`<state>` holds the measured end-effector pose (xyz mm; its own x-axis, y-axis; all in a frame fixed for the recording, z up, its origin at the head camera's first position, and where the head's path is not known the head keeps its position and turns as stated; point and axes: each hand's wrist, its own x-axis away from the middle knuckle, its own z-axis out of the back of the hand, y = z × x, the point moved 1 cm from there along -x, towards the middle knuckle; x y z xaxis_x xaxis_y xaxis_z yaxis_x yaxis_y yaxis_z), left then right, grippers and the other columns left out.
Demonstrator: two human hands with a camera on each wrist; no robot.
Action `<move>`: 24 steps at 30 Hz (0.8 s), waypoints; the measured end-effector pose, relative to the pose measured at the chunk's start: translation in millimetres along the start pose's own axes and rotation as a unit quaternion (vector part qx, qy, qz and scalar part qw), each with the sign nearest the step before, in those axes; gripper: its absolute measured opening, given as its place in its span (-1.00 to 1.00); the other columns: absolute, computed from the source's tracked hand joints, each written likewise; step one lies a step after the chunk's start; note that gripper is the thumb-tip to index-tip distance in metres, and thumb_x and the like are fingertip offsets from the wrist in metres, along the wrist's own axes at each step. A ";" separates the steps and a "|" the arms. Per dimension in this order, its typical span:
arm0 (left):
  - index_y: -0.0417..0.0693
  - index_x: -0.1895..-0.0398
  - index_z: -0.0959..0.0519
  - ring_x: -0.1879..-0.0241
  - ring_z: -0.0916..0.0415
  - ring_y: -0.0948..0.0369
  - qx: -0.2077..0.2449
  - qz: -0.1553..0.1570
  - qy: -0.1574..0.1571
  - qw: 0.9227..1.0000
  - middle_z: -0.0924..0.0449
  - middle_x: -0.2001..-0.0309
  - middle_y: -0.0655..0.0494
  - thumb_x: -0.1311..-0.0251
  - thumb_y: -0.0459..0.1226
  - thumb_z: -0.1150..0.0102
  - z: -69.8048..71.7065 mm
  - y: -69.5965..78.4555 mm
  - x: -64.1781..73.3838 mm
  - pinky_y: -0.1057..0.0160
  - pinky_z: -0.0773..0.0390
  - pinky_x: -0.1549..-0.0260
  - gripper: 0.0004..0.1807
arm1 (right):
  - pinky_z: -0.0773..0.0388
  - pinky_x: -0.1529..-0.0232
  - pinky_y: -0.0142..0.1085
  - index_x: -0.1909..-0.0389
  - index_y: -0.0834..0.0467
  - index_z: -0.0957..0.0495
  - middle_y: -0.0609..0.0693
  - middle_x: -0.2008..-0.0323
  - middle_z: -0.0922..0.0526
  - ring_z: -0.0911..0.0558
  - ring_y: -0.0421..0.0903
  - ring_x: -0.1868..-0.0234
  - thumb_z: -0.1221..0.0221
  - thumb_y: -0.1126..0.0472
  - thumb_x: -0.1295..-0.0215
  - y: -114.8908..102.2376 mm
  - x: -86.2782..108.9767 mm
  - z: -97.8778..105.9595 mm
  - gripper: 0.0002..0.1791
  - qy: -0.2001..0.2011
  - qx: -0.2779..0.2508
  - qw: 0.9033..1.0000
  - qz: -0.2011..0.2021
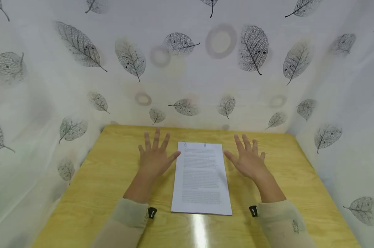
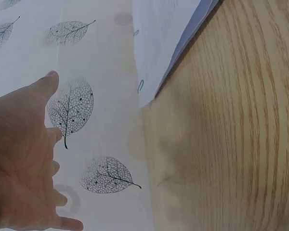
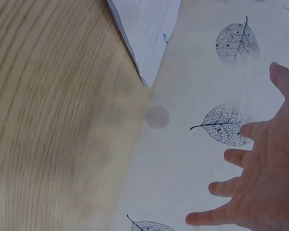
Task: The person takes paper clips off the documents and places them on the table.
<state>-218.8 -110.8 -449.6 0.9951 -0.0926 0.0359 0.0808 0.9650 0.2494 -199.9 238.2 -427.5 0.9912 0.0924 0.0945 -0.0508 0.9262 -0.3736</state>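
A stack of printed paper sheets (image 1: pixel 200 179) lies on the wooden table, its long sides running away from the person. Two paper clips grip its far edge, a left one (image 1: pixel 185 144) and a right one (image 1: pixel 205 145). To the left of the stack, my left hand (image 1: pixel 154 160) is held with its fingers spread and straight, the thumb near the paper's edge. On the other side my right hand (image 1: pixel 250 162) has its fingers spread likewise, holding nothing. Both wrist views show an empty palm, the left hand (image 2: pixel 24 159) and the right hand (image 3: pixel 269 178).
The yellow wood-grain table (image 1: pixel 106 179) reaches back to a white curtain (image 1: pixel 187 82) printed with grey leaves, which also hangs along both sides. Each sleeve has a black strap at the cuff, a left strap (image 1: pixel 152 212) and a right strap (image 1: pixel 253 210).
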 end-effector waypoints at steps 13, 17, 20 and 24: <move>0.04 -0.75 -0.15 -0.70 0.02 -0.42 0.006 0.037 0.030 0.999 -0.16 -0.71 -0.24 -0.62 0.25 0.12 -7.4 -8.1 4.8 -0.57 -0.11 -0.56 -0.18 | -0.18 -0.60 0.46 -0.71 0.27 -0.02 0.31 -0.71 -0.04 -0.10 0.47 -0.68 -0.29 -0.21 -0.51 12.0 -50.5 -28.5 0.05 -0.022 -0.071 0.997 0.037; -0.05 -0.66 -0.30 -0.61 -0.20 -0.39 0.010 0.044 0.027 0.999 -0.32 -0.62 -0.27 -0.62 0.20 0.09 -11.9 -10.6 10.1 -0.51 -0.25 -0.50 -0.24 | -0.28 -0.58 0.41 -0.70 0.30 -0.05 0.39 -0.69 -0.03 -0.15 0.49 -0.65 -0.30 -0.13 -0.53 11.4 -66.0 -37.8 0.01 -0.055 -0.078 0.995 0.027; -0.09 -0.60 -0.38 -0.56 -0.29 -0.36 0.014 0.044 0.027 0.999 -0.40 -0.58 -0.27 -0.61 0.16 0.04 -15.7 -11.1 14.4 -0.48 -0.31 -0.47 -0.28 | -0.31 -0.58 0.37 -0.71 0.32 -0.03 0.44 -0.67 -0.02 -0.25 0.46 -0.62 -0.29 -0.11 -0.54 14.5 -78.3 -44.9 0.01 -0.076 -0.076 0.994 0.018; -0.11 -0.54 -0.45 -0.53 -0.35 -0.35 0.025 0.043 0.026 0.998 -0.46 -0.54 -0.25 -0.59 0.10 -0.03 -19.2 -9.7 18.8 -0.45 -0.35 -0.46 -0.34 | -0.37 -0.57 0.32 -0.68 0.38 -0.08 0.52 -0.59 -0.15 -0.38 0.45 -0.54 -0.30 -0.12 -0.53 20.3 -93.9 -54.8 0.00 -0.089 -0.055 0.994 0.017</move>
<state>-199.8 -117.3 -469.9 1.0000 0.0034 0.0088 -0.0058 0.9553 0.2954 -287.3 228.3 -494.5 0.9510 0.1963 0.2388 -0.0612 0.8769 -0.4768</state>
